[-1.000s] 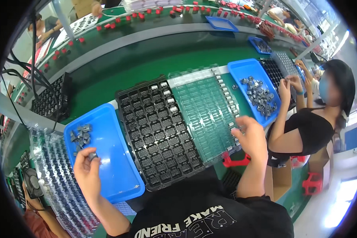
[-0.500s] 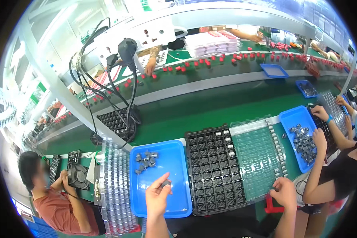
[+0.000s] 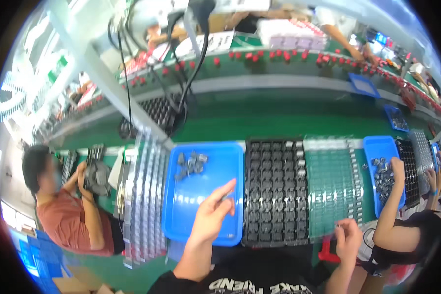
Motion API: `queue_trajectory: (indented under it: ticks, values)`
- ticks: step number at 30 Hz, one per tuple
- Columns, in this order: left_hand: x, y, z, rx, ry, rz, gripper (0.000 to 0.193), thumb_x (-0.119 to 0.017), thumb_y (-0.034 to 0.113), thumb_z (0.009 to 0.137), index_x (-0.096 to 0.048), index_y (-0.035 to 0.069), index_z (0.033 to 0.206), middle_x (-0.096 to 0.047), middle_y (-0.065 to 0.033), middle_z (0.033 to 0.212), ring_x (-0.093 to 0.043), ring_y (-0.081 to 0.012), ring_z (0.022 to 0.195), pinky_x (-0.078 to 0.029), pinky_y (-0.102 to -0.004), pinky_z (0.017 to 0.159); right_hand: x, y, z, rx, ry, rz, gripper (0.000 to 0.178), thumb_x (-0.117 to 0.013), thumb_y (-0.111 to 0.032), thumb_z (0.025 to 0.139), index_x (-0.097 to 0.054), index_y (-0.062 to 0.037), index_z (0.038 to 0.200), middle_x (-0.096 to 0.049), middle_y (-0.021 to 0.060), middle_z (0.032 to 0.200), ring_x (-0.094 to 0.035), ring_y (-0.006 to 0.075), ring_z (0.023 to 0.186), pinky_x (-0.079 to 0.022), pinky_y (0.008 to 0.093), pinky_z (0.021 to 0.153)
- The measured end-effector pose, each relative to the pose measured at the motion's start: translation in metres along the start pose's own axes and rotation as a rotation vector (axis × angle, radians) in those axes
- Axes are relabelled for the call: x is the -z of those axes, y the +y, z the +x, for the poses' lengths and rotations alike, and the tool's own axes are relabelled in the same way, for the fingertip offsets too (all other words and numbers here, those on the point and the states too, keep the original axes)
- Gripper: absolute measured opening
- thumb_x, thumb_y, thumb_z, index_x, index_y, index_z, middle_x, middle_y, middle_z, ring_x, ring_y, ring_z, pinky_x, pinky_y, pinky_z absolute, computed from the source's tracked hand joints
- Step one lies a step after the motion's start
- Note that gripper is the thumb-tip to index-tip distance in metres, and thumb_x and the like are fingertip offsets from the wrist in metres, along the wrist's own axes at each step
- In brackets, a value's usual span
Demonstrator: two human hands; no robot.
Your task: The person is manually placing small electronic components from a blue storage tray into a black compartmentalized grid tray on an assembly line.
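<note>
My left hand (image 3: 211,215) is over the right side of a blue bin (image 3: 206,230), its fingers closed around a small grey part (image 3: 225,198) that mostly hides between thumb and fingers. Several loose small grey parts (image 3: 191,164) lie at the far left of that bin. To its right is a black compartment tray (image 3: 274,196), with a few silver pieces (image 3: 300,153) in its far right cells. My right hand (image 3: 348,240) hovers by the near right corner of a clear plastic tray (image 3: 330,191), fingers curled in a pinch; what they hold, if anything, is unclear.
Clear ridged trays (image 3: 144,206) are stacked left of the bin. On the right, a co-worker's hand (image 3: 398,169) reaches into another blue bin (image 3: 379,142) of grey parts. A person at left holds a black fan (image 3: 98,177). Cables (image 3: 196,73) hang above the green bench.
The view has shifted, so the bench appears higher in the picture. My left hand has moved right across the bin, towards the black tray. The right hand stays near the clear tray's corner.
</note>
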State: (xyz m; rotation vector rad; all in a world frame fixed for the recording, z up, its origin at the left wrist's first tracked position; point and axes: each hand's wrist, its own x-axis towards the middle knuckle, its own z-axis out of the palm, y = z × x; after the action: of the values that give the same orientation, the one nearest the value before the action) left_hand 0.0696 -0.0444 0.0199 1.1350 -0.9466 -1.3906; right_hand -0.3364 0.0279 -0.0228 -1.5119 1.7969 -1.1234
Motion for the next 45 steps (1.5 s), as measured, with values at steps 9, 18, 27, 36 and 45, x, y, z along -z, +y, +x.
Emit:
queue_trajectory:
  ticks: [9, 18, 27, 36, 45]
  values:
    - [-0.026, -0.002, -0.012, -0.044, -0.173, -0.294, 0.044, -0.071, 0.019, 0.099, -0.057, -0.002, 0.135, -0.062, -0.0207, 0.134, -0.069, -0.0231, 0.1, -0.058, -0.0369, 0.088, -0.113, -0.136, 0.036, 0.135, -0.332, 0.754, 0.023, -0.068, 0.017, 0.085, -0.07, 0.0055, 0.104, -0.071, 0.0154, 0.103, -0.073, 0.02, 0.086, -0.062, 0.03, 0.079]
    - [-0.042, -0.002, -0.025, -0.233, -0.213, -0.502, 0.024, -0.07, 0.013, 0.099, -0.063, 0.001, 0.119, -0.062, -0.0234, 0.135, -0.061, -0.0258, 0.124, -0.053, -0.0376, 0.101, -0.134, -0.175, 0.036, 0.552, -0.167, 0.384, 0.032, -0.092, -0.013, 0.076, -0.076, -0.0015, 0.101, -0.073, 0.0092, 0.093, -0.07, 0.0192, 0.085, -0.055, 0.0286, 0.072]
    - [-0.047, 0.003, -0.02, -0.24, -0.103, -0.383, 0.027, -0.075, 0.012, 0.095, -0.06, 0.0, 0.114, -0.064, -0.0246, 0.131, -0.066, -0.0269, 0.116, -0.053, -0.0394, 0.102, -0.145, -0.169, 0.041, 0.651, -0.12, 0.301, 0.035, -0.093, -0.018, 0.073, -0.078, -0.0035, 0.101, -0.071, 0.0099, 0.1, -0.069, 0.0217, 0.088, -0.057, 0.0311, 0.074]
    - [-0.046, -0.016, -0.009, -0.406, -0.153, -0.348, 0.034, -0.066, -0.008, 0.094, -0.058, -0.001, 0.127, -0.064, -0.0214, 0.132, -0.063, -0.0278, 0.123, -0.051, -0.041, 0.107, -0.148, -0.164, 0.054, 0.48, -0.215, 0.449, 0.02, -0.088, -0.007, 0.076, -0.072, -0.0027, 0.087, -0.07, 0.0118, 0.101, -0.069, 0.021, 0.088, -0.055, 0.0311, 0.079]
    - [0.035, 0.011, 0.103, -0.451, 0.339, 1.373, 0.044, -0.076, 0.002, 0.08, -0.068, 0.004, 0.123, -0.064, -0.0182, 0.127, -0.063, -0.0388, 0.112, -0.049, -0.045, 0.102, -0.173, -0.108, 0.223, 0.543, -0.07, -0.214, 0.009, -0.074, -0.006, 0.083, -0.066, -0.0043, 0.087, -0.065, 0.0115, 0.086, -0.066, 0.0307, 0.078, -0.053, 0.0405, 0.07]
